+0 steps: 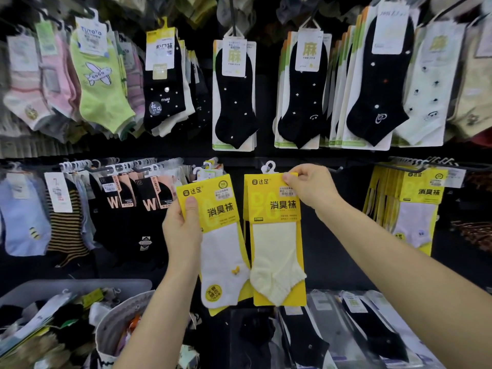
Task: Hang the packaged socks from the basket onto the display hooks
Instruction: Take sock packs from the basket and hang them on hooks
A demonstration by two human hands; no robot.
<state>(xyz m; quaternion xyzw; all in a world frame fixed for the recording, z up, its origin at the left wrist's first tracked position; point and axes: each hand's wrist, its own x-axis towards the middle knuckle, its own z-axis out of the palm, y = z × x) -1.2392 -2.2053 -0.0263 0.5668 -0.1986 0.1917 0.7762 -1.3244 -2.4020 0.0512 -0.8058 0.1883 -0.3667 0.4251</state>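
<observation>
The white sock pack [221,235] has a yellow card; the cream sock pack [277,251] too; black socks [235,97] carry white dots; the striped sock [66,227] is black and tan.

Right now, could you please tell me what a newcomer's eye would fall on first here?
Two bright yellow sock packs at the centre stand out against the dark display: the left hand grips the white-sock pack, and the right hand pinches the top of the cream-sock pack beside it. Above them hangs a row of black dotted socks; a basket of loose packs sits lower left.
</observation>
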